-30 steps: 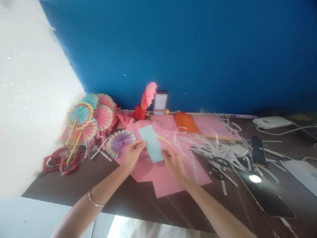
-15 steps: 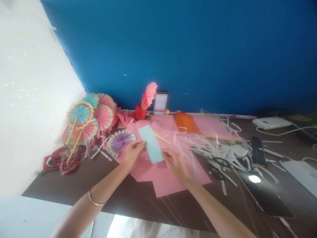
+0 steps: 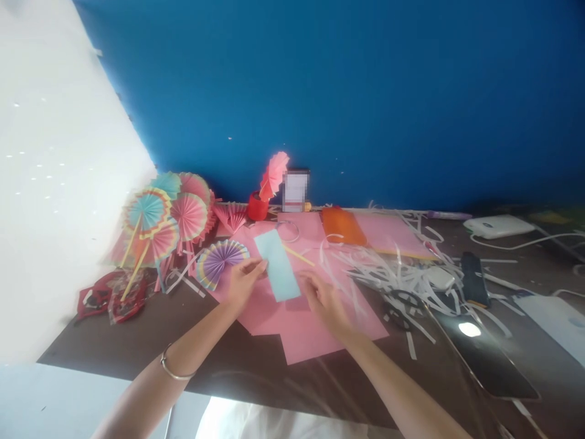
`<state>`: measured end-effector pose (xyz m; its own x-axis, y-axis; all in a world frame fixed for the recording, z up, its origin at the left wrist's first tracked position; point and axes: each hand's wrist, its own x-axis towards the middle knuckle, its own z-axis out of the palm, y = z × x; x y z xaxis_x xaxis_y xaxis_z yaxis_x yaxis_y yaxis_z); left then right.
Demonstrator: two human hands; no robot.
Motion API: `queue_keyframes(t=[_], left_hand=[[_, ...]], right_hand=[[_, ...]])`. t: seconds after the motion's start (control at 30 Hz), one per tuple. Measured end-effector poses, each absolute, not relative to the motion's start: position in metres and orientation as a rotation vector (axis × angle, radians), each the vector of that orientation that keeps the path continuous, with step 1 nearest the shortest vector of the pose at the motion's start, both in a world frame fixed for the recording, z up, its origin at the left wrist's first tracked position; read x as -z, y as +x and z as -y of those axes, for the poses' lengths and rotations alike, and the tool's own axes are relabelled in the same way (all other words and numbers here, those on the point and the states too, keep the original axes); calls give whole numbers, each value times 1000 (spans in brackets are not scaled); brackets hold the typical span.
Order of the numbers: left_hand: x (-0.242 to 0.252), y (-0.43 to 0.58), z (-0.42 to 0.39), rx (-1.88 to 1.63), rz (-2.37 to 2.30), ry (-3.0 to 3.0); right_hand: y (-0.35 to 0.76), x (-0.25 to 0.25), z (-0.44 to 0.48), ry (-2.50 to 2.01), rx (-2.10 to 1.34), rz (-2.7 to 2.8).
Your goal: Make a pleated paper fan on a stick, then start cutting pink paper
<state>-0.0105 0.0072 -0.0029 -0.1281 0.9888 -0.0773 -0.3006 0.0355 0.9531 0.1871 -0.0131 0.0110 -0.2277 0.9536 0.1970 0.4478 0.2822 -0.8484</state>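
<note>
A light blue strip of paper is tilted over the pink sheets. My left hand pinches its left edge between thumb and fingers. Close by the opposite edge is my right hand, its fingers bent and slightly apart, with a narrow gap between fingertips and paper. A pleated purple paper fan with a pale scalloped border lies just left of my left hand. Beyond the blue strip, a thin yellow strip rests on the pink paper.
Finished paper fans cluster at the left. Behind stands a red cup with a pink fan in it. An orange sheet, heaped white paper strips, scissors, a phone and a white device occupy the right side.
My right hand's fingertips have come off the blue paper's right edge. My left hand keeps its pinch, and the paper has hardly moved.
</note>
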Motion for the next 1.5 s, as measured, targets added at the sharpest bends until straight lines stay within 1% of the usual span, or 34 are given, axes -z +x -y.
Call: queue_keyframes(t=[0.2, 0.33, 0.47, 0.67, 0.77, 0.83, 1.07, 1.2, 1.33, 1.5], left_hand=[[2, -8, -5, -1158, -1139, 1232], [-2, -8, -4, -997, -1079, 1405], [-3, -17, -7, -1052, -1160, 1347], [2, -22, -13, -1199, -1176, 1126], [0, -22, -14, -1257, -1143, 1201], [-2, -24, -14, -1234, -1129, 1265], [-7, -37, -16, -1130, -1132, 1442], [-8, -40, -17, -1148, -1156, 1485], [-12, -40, -16, -1182, -1173, 1450], [-17, -37, -13, -1147, -1252, 1567]], right_hand=[[196, -20, 3, -1163, -1083, 1532], [199, -22, -5, -1186, -1247, 1552], [204, -16, -10, -1284, -1166, 1433], [211, -9, -13, -1121, -1125, 1188], [212, -10, -13, -1125, -1037, 1302], [213, -11, -13, -1124, -1018, 1354], [229, -7, -22, -1046, -1126, 1407], [233, -7, -25, -1023, -1150, 1461], [229, -12, -22, -1121, -1121, 1456], [220, -14, -17, -1274, -989, 1438]])
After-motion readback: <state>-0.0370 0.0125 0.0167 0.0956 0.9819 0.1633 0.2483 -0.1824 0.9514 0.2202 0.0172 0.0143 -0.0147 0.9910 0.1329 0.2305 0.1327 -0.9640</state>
